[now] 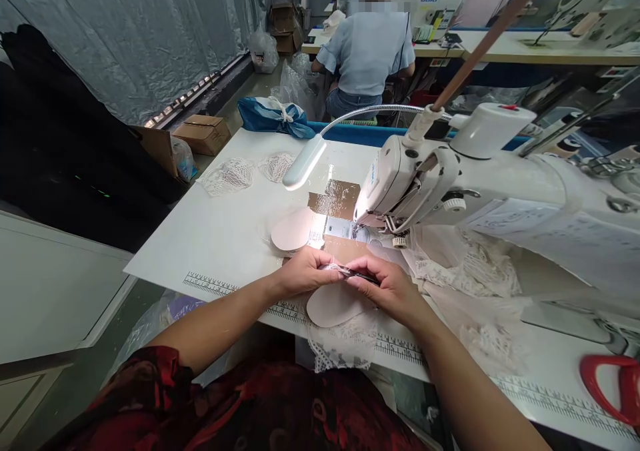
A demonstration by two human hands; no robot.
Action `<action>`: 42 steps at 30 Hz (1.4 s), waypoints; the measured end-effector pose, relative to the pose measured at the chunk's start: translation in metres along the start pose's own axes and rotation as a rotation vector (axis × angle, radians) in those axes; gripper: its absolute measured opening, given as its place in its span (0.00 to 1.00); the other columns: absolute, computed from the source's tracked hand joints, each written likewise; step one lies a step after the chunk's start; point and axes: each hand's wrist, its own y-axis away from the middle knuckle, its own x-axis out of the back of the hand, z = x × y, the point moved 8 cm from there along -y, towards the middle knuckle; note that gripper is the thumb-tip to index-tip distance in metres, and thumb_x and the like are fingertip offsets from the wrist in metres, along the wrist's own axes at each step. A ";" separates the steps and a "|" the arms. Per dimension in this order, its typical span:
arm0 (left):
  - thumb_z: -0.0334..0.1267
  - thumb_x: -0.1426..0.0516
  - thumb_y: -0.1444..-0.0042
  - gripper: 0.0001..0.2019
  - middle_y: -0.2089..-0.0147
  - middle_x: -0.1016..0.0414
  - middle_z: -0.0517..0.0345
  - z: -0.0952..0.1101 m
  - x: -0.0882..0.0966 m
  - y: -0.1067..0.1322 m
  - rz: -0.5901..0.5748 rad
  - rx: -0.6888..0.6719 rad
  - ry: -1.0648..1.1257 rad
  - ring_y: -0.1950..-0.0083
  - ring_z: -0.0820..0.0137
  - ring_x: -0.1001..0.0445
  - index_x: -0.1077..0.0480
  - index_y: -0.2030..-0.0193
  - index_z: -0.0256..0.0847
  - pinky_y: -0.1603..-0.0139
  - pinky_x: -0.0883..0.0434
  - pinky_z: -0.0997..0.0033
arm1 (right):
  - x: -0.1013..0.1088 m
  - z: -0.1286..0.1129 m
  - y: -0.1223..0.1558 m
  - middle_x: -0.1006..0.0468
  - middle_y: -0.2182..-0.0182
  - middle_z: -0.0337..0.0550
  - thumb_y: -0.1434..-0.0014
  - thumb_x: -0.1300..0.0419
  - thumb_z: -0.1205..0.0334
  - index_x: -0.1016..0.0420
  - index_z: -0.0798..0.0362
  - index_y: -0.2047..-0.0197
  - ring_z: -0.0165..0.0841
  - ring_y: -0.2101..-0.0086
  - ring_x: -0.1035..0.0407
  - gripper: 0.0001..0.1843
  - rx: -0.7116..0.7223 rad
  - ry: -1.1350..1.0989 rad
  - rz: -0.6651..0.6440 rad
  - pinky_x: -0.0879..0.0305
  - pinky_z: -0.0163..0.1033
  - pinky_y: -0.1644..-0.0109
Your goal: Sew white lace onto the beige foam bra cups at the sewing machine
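Just in front of the sewing machine's needle area, my left hand (311, 272) pinches the edge of a pale pink lace bra (333, 307). One smooth cup lies below my hands, and its lace hangs over the table's front edge. Another pale cup (291, 229) rests beyond my left hand, beside the needle plate. My right hand (393, 287) is closed around slim dark thread snips (367, 277), whose tip meets the fabric at my left fingertips. Fingers partly cover both the snips and the pinched edge.
The white sewing machine (500, 171) fills the right side, with more lace (480, 264) under its arm. A lamp (305, 163) reaches over the white table (200, 237). Lace pieces (227, 176) lie at the back left; red-handled scissors (607, 387) at right. A person (367, 51) sits ahead.
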 end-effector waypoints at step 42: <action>0.37 0.43 0.52 0.15 0.58 0.27 0.57 0.055 0.085 -0.010 0.217 -0.187 -0.518 0.59 0.66 0.28 0.32 0.56 0.41 0.61 0.30 0.69 | -0.021 0.015 -0.043 0.25 0.70 0.41 0.43 0.42 0.51 0.27 0.53 0.68 0.34 0.68 0.33 0.13 -0.130 -0.162 0.150 0.36 0.39 0.63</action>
